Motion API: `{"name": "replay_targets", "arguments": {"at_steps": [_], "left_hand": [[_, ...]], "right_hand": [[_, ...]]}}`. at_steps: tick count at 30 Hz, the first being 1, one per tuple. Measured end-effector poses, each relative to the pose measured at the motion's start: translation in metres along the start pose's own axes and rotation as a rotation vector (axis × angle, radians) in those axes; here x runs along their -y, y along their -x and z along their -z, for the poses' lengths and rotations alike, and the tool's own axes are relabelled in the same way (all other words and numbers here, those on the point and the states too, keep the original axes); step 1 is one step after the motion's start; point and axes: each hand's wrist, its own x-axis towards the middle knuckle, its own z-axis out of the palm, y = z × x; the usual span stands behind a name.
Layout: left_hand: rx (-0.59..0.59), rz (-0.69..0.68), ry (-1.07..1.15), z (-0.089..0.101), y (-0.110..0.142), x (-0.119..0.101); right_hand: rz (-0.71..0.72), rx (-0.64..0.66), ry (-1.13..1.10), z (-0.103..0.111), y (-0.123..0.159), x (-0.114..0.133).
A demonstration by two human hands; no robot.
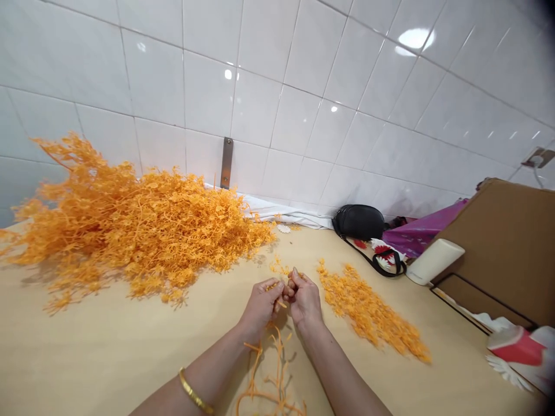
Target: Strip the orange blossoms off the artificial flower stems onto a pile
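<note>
One orange sprig [281, 304]: pinched by left hand [259, 305] and right hand [307, 301], seemingly for fine control.
Big heap [165, 225], small pile [373, 312]: set apart, perhaps against mixing.

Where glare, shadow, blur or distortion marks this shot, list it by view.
Head view: lamp glare on the wall tiles, strongest at upper right; soft shadow beneath the orange artificial flower sprays; the red-and-white item at lower right looks smeared; wide-angle distortion slants the tile lines; right-hand corners darken.
</note>
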Motion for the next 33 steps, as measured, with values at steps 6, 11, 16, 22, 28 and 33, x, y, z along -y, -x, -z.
{"name": "replay_targets", "arguments": {"at_steps": [6,11,16,22,28,33], "left_hand": [[-0.015,0.024,0.065,0.000,0.001,0.003],[-0.113,0.054,0.110,0.006,0.006,0.000],[-0.064,0.076,0.039,0.005,0.006,-0.003],[-0.045,0.094,-0.021,0.001,0.005,-0.002],[0.058,0.118,0.061,0.002,0.002,-0.006],[0.193,0.354,0.350,0.020,-0.005,-0.017]], "right_hand": [[0.039,-0.027,0.006,0.006,-0.008,0.006],[0.165,-0.232,-0.020,0.034,-0.024,0.039],[0.075,-0.055,0.101,0.042,-0.023,0.047],[-0.127,0.147,0.142,0.029,-0.016,0.028],[-0.059,0.219,0.276,0.029,-0.015,0.007],[0.144,0.157,0.542,0.032,-0.009,0.002]]}}
